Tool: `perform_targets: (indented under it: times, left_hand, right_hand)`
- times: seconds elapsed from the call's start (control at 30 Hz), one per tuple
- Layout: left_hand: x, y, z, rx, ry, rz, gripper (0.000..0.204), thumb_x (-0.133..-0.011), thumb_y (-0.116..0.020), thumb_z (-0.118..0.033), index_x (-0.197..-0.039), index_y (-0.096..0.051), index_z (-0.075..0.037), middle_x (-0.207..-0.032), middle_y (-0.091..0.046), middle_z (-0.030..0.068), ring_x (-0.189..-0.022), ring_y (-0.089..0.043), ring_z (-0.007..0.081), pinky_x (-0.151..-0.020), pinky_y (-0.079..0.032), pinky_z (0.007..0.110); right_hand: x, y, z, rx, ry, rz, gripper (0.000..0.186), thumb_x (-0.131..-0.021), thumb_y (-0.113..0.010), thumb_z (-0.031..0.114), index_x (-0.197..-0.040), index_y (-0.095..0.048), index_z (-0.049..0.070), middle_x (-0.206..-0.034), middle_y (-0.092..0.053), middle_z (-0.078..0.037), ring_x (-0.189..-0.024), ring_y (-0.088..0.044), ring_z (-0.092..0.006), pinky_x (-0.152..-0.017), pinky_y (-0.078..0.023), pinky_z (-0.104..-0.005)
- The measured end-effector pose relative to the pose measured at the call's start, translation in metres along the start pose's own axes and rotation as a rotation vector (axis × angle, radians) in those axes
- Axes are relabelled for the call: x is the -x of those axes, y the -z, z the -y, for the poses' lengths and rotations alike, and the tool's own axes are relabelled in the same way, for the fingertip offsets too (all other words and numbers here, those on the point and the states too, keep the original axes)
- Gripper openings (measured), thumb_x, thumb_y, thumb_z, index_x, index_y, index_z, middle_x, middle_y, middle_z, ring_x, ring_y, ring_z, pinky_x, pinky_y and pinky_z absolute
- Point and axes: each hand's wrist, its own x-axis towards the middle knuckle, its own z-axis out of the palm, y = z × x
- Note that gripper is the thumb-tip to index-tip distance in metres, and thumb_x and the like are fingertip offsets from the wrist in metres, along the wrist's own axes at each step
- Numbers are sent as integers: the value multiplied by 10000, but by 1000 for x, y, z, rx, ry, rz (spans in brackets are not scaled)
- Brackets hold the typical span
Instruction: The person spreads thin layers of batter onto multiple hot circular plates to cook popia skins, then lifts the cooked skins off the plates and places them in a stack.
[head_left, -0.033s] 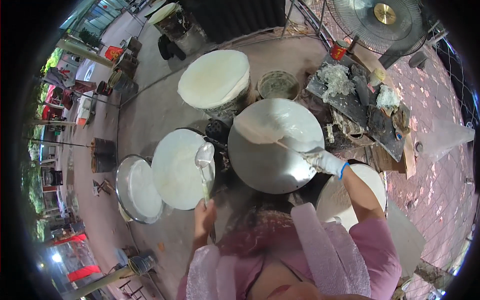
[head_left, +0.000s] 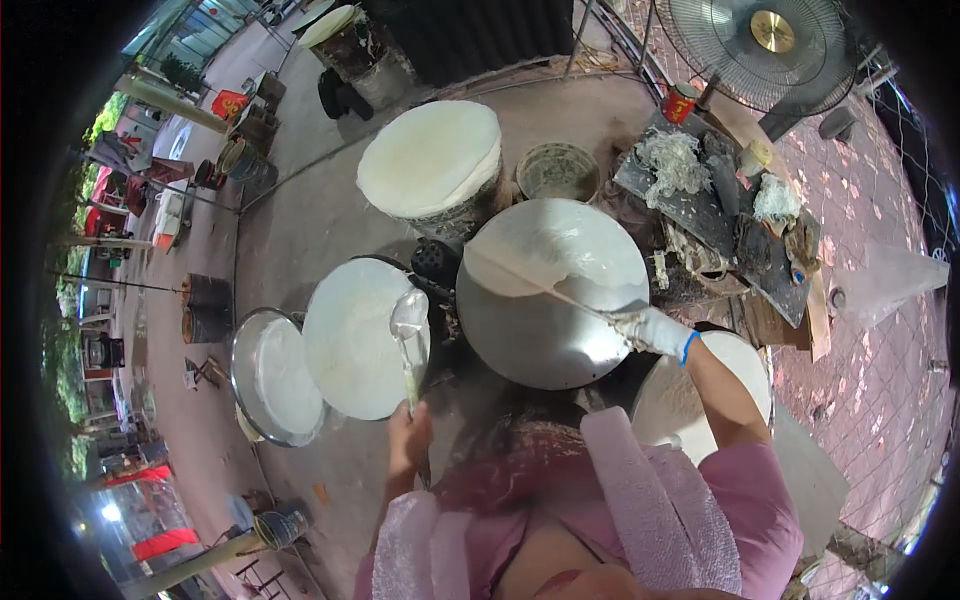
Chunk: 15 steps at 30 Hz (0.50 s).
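Griddle (head_left: 520, 345), broad and round, sits at the centre of the view and serves as the clock's middle. Furthest left of the things near the person, between eight and nine o'clock, a shiny metal basin (head_left: 236, 375) holds something white. Next along the same line, a pale round surface (head_left: 345, 350) lies partly under the ladle (head_left: 407, 315). At half past seven the bare left hand (head_left: 408, 440) has its fingers closed around the ladle's handle, bowl end pointing away from the body. At half past ten stands a large drum topped with a pale round cover (head_left: 430, 160).

On the griddle, a wet whitish layer (head_left: 595, 235) spreads over the far part, with a beige patch (head_left: 505, 272) towards ten o'clock. The near part looks bare, so I judge the coating partly done, with the near half left to cover. A thin tool (head_left: 570, 299) crosses this boundary; its far end merges with the patch and is hard to make out.

Between three and four o'clock the gloved right hand (head_left: 650, 330) is closed about the tool's handle. Beyond, towards two, stringy scraps (head_left: 672, 160) lie on a dark slab (head_left: 716, 222).
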Motion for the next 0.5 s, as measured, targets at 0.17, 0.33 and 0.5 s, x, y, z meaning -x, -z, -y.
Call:
perform_targets:
  times: [0.17,0.33,0.5]
  left_hand:
    - [-7,8,11,-160,-88,-36,204,-949,-511,-170,-784,-454,-65,-533,-415,-20,-407,-365,67,-374,-285,254]
    - [-65,-2,11,-695,-634,-206,246,-906,-554,-183,-797,-473,22,-543,-503,146,-456,-480,312,-468,-401,395]
    - [-101,-36,-23,-881,-574,-117,210,-910,-531,-179,-872,-489,23,-679,-585,257,-657,-570,456,-584,-458,488]
  right_hand:
    - [-7,36,9,40,213,-105,375,-921,-604,216,-1268,-572,77,-1102,-645,5,-800,-538,-50,-676,-438,-189]
    - [-14,12,9,40,31,61,287,-919,-604,195,-1146,-636,23,-739,-583,18,-578,-447,-56,-501,-378,-214]
    - [16,24,-11,60,223,-21,412,-901,-633,172,-1297,-547,99,-1019,-675,9,-793,-544,-41,-723,-478,-209]
